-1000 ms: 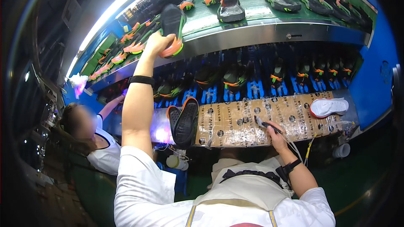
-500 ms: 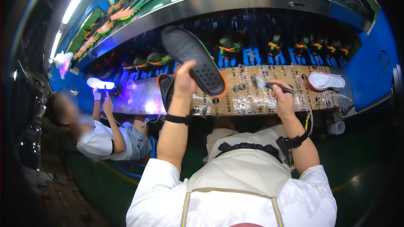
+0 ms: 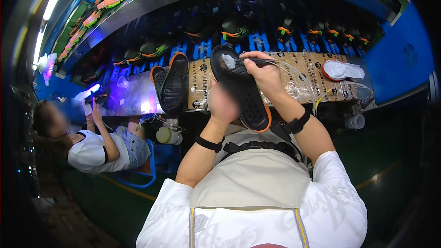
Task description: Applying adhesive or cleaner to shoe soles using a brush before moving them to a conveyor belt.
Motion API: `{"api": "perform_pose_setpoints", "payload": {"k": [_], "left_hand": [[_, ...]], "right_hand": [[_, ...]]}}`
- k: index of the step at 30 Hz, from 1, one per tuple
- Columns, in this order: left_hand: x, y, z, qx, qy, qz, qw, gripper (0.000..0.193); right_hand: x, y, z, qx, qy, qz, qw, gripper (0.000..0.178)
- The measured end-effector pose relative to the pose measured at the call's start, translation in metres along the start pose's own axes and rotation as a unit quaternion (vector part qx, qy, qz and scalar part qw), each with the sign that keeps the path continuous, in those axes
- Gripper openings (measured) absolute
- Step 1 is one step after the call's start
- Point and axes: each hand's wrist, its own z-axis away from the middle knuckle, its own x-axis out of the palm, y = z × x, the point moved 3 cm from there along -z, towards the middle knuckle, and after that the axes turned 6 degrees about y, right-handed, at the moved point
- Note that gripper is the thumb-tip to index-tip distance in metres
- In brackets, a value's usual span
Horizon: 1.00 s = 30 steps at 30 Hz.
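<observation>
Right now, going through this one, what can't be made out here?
All in the head view:
Left grip: blurring hides its fingers and where they meet the held shoe.
Held shoe's upper: mostly turned away, behind its own black sole.
Orange shoes, upper left: top edge cuts off the row.
Dark shoes along the back: shadow hides their shapes.
Co-worker's glowing item: glare washes out detail.

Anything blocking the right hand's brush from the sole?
Nothing visible. The right hand has the brush over the far end of the sole; the left hand holds its left side, clear of the bristles.
</observation>
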Motion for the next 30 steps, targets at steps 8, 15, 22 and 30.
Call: {"api": "perform_pose_setpoints", "payload": {"k": [8,15,22,30], "left_hand": [[-0.009,0.004,-0.014,0.057,-0.03,-0.074,0.995,0.088],[-0.03,0.026,-0.029,0.037,-0.045,-0.062,0.996,0.09],[0.002,-0.009,-0.009,0.047,-0.044,-0.077,0.995,0.083],[-0.008,0.013,-0.007,0.019,-0.065,-0.085,0.994,0.08]], "right_hand": [[-0.002,-0.011,0.022,-0.026,-0.044,0.184,0.982,0.02],[-0.033,-0.063,0.032,0.019,-0.354,0.383,0.853,0.027],[-0.01,-0.04,0.003,-0.043,-0.01,0.027,0.999,0.021],[-0.017,-0.033,0.003,-0.03,-0.079,-0.015,0.996,0.029]]}}
